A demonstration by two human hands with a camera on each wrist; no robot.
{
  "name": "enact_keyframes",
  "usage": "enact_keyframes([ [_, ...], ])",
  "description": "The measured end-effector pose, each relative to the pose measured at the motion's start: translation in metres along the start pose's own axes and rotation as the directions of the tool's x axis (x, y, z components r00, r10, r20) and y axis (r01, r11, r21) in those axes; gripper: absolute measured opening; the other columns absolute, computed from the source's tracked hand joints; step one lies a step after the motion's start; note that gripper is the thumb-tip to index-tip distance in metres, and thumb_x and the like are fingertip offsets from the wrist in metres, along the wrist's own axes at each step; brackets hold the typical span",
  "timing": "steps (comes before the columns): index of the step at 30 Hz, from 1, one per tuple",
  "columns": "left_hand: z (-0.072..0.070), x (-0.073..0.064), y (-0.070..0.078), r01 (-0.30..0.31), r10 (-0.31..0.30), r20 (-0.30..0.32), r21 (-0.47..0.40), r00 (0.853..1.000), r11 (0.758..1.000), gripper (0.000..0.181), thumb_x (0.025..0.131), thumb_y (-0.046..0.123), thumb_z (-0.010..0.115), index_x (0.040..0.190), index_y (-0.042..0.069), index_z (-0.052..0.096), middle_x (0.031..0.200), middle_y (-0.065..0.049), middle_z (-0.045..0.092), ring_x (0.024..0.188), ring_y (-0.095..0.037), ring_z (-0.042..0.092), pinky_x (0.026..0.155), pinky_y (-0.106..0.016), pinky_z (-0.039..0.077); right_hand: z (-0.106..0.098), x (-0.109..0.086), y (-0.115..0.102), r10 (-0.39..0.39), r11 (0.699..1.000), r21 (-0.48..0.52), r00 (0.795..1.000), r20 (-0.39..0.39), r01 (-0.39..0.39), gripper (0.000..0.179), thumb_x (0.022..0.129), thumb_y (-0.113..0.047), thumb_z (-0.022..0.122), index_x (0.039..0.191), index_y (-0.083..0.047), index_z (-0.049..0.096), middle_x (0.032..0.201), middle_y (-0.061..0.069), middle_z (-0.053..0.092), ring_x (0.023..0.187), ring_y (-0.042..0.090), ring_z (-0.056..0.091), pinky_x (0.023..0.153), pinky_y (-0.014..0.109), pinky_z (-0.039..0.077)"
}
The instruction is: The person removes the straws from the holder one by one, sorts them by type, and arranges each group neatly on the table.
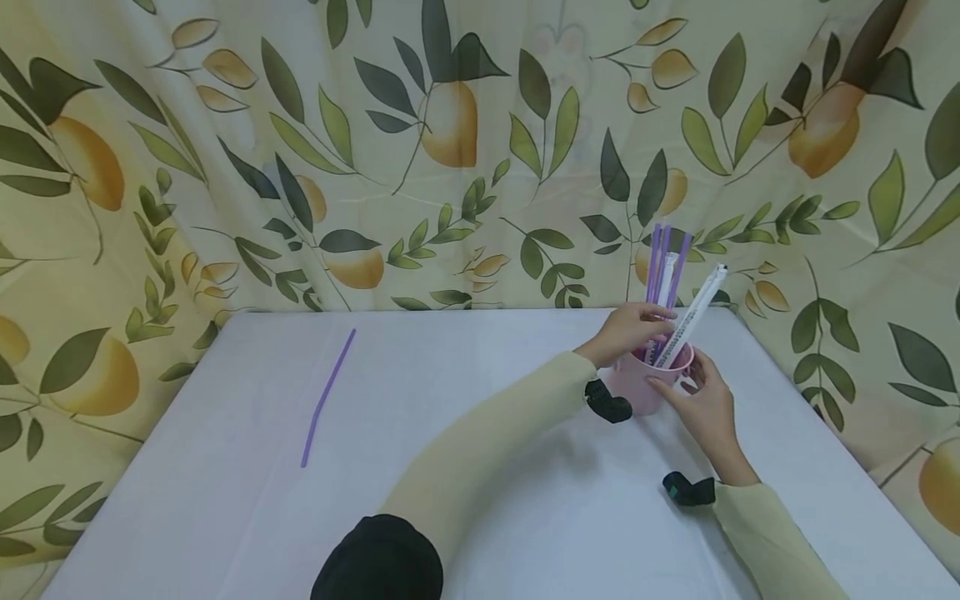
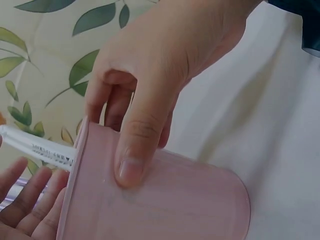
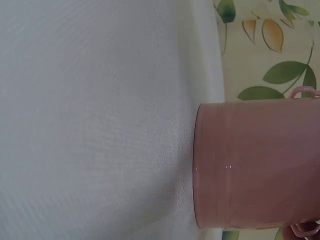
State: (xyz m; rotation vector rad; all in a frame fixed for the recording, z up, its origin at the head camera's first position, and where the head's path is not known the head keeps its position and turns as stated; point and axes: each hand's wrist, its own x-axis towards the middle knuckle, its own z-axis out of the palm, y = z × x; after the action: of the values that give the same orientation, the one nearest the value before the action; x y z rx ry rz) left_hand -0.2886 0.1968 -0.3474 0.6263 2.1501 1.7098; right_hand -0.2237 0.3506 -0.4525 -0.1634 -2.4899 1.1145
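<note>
A pink cup (image 1: pixel 637 392) with small loop handles stands at the back right of the table. Purple straws (image 1: pixel 656 262) and a white paper-wrapped straw (image 1: pixel 692 317) with printed lettering rise from it. My right hand (image 1: pixel 708 408) grips the cup from the right; in the left wrist view its thumb (image 2: pixel 131 167) presses the outer wall. Over the cup's mouth, my left hand (image 1: pixel 630 332) reaches in among the straws. Its fingers (image 2: pixel 32 205) look extended and spread in the left wrist view. Their contact with the straws is partly hidden.
A single purple straw (image 1: pixel 327 398) lies on the left part of the white-covered table (image 1: pixel 465 367). Behind the table hangs a curtain (image 1: pixel 480 208) printed with fruit and leaves. Dark wrist devices (image 1: pixel 688 490) sit beneath both wrists.
</note>
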Motion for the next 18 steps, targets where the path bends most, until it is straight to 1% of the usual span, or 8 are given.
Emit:
enact_keyframes([
  [1,0.002,0.001,0.000,0.005,-0.004,-0.003,0.027,1.000,1.000,0.028,0.091,0.020,0.061,0.118,0.013,0.065,0.111,-0.004,0.068,0.089,-0.012,0.066,0.075,-0.023,0.056,0.002,0.002,0.005,-0.004,1.000,-0.016,1.000,-0.002,0.004,0.090,0.079,-0.049,0.070,0.148,-0.012,0.025,0.147,0.019,0.039,0.129,0.039,0.044,0.096,0.053,0.045],
  [3,0.005,0.003,0.000,0.001,0.000,-0.012,0.078,1.000,0.997,0.028,0.091,0.021,0.061,0.118,0.015,0.065,0.110,-0.003,0.068,0.086,-0.009,0.064,0.070,-0.019,0.053,0.002,0.001,0.005,0.001,0.999,-0.037,1.000,0.001,-0.001,0.089,0.080,-0.048,0.069,0.148,-0.012,0.025,0.147,0.019,0.039,0.129,0.039,0.044,0.096,0.052,0.045],
  [6,0.008,0.006,-0.001,-0.003,0.009,-0.035,0.149,0.999,0.989,0.029,0.090,0.023,0.061,0.118,0.016,0.065,0.109,-0.002,0.068,0.083,-0.006,0.061,0.063,-0.014,0.048,-0.002,-0.003,-0.008,0.020,1.000,-0.006,1.000,0.024,-0.020,0.086,0.082,-0.041,0.070,0.148,-0.009,0.024,0.147,0.022,0.036,0.130,0.041,0.041,0.099,0.053,0.043],
  [7,0.009,0.007,-0.001,0.001,0.006,-0.043,0.159,0.999,0.987,0.029,0.090,0.023,0.062,0.118,0.016,0.065,0.109,-0.002,0.068,0.082,-0.005,0.060,0.063,-0.013,0.047,-0.003,-0.005,-0.013,0.023,1.000,-0.016,0.999,0.027,-0.022,0.086,0.083,-0.041,0.069,0.148,-0.009,0.024,0.147,0.022,0.036,0.130,0.041,0.041,0.100,0.051,0.043],
  [9,0.011,0.008,0.000,0.007,0.002,-0.052,0.172,0.999,0.985,0.030,0.090,0.023,0.062,0.119,0.016,0.064,0.110,-0.002,0.068,0.083,-0.005,0.060,0.064,-0.012,0.047,-0.006,-0.009,-0.024,0.022,1.000,-0.001,0.999,0.033,-0.022,0.085,0.083,-0.038,0.070,0.148,-0.007,0.024,0.147,0.024,0.036,0.130,0.042,0.040,0.101,0.051,0.042],
  [11,0.012,0.009,0.000,0.018,-0.007,-0.058,0.181,0.998,0.983,0.032,0.089,0.023,0.062,0.120,0.016,0.064,0.109,-0.001,0.069,0.085,-0.005,0.061,0.066,-0.012,0.047,-0.007,-0.012,-0.031,0.015,1.000,-0.028,1.000,0.027,-0.014,0.085,0.084,-0.041,0.068,0.148,-0.006,0.024,0.146,0.023,0.038,0.129,0.041,0.042,0.100,0.047,0.043],
  [14,0.014,0.010,0.002,0.027,-0.018,-0.044,0.206,0.999,0.978,0.034,0.089,0.023,0.063,0.122,0.017,0.062,0.108,-0.001,0.069,0.088,-0.007,0.062,0.069,-0.013,0.047,-0.009,-0.015,-0.038,0.012,1.000,-0.026,1.000,0.018,-0.012,0.084,0.084,-0.041,0.068,0.147,-0.006,0.026,0.145,0.024,0.040,0.128,0.042,0.043,0.100,0.048,0.043],
  [18,0.015,0.009,0.005,0.015,-0.017,0.003,0.260,1.000,0.965,0.034,0.089,0.024,0.063,0.121,0.016,0.062,0.105,-0.001,0.070,0.086,-0.006,0.063,0.067,-0.011,0.046,-0.011,-0.015,-0.042,0.007,1.000,0.013,1.000,0.007,-0.008,0.079,0.083,-0.030,0.072,0.145,-0.003,0.030,0.142,0.025,0.043,0.127,0.042,0.044,0.098,0.051,0.043],
])
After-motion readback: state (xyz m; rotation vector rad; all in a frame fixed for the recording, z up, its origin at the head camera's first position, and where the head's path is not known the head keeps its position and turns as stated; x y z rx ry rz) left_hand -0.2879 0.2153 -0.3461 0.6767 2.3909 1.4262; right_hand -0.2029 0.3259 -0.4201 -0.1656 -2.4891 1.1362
